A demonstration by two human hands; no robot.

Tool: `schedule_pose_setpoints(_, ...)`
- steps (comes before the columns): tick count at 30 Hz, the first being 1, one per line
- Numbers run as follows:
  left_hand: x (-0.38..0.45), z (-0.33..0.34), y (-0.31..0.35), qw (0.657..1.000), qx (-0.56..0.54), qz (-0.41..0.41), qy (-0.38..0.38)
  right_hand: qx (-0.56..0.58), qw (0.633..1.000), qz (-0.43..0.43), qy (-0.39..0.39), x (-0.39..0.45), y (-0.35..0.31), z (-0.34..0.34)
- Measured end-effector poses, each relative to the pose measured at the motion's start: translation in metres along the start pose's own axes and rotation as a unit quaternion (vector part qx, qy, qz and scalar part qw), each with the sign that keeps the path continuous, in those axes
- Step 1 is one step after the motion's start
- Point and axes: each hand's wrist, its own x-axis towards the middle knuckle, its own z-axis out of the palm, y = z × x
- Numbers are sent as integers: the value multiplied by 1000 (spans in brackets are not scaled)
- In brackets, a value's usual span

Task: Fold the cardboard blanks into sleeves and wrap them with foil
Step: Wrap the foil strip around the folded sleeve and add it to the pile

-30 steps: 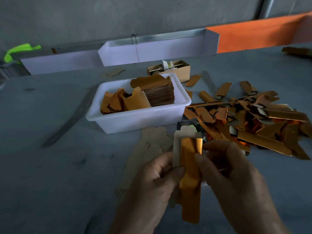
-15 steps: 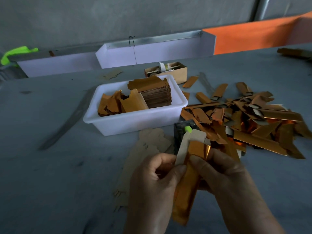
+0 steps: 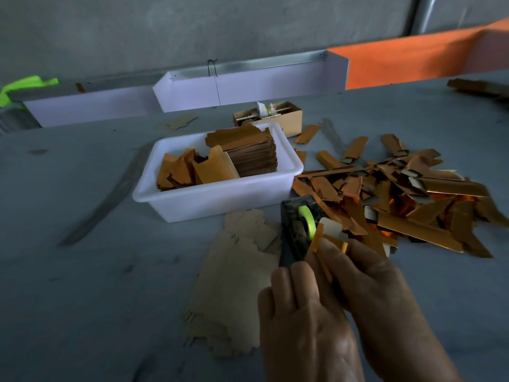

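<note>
Green rag (image 3: 26, 85) at 10 o'clock, far edge. No readable writing or brand on anything. White bin (image 3: 217, 198) centre w/ foil sheets (image 3: 192, 169) & a stack of blanks (image 3: 252, 153); small carton (image 3: 281, 117) behind it at 12. Flat cardboard blanks (image 3: 237, 285) on table at 7 o'clock. Tape dispenser (image 3: 298, 230), green roll, just beside hands. Left hand (image 3: 305, 323) & right hand (image 3: 377, 293) both grip one foil-wrapped sleeve (image 3: 325, 238), 5 o'clock. Finished pile (image 3: 407, 194) at 3.
</note>
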Motion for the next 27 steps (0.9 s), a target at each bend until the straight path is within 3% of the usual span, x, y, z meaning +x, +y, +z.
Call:
schedule_pose_setpoints(3,-6,0,4,994,-101,-33,-6,-4,1000,13,-22,0,0,1)
schedule_pose_setpoints(6,-4,-12,6,990,-135,8,27,2,999,27,-20,2,1,-1)
schedule_pose_setpoints(9,-7,-19,-2,966,-258,-14,-9,37,998,34,-22,1,-4,-4)
schedule_pose_setpoints(10,-5,-24,-6,940,-335,-60,-2,54,998,36,-27,0,-6,-4)
schedule_pose_setpoints(12,3,-32,-14,856,-477,-191,-61,75,996,33,-35,-2,-10,-4)
schedule_pose_setpoints(15,9,-39,-26,740,-585,-260,-205,64,997,11,-40,-5,-12,-2)
schedule_pose_setpoints(16,10,-41,-27,716,-604,-267,-224,61,997,7,-43,-6,-12,-1)
schedule_pose_setpoints(19,9,-34,-27,713,-606,-270,-229,70,997,21,-36,-9,-13,1)
schedule_pose_setpoints(24,7,-26,-24,749,-575,-255,-208,99,992,79,-20,-6,-12,-4)
schedule_pose_setpoints(27,7,-28,-28,724,-598,-224,-260,81,993,81,-1,-6,-13,-7)
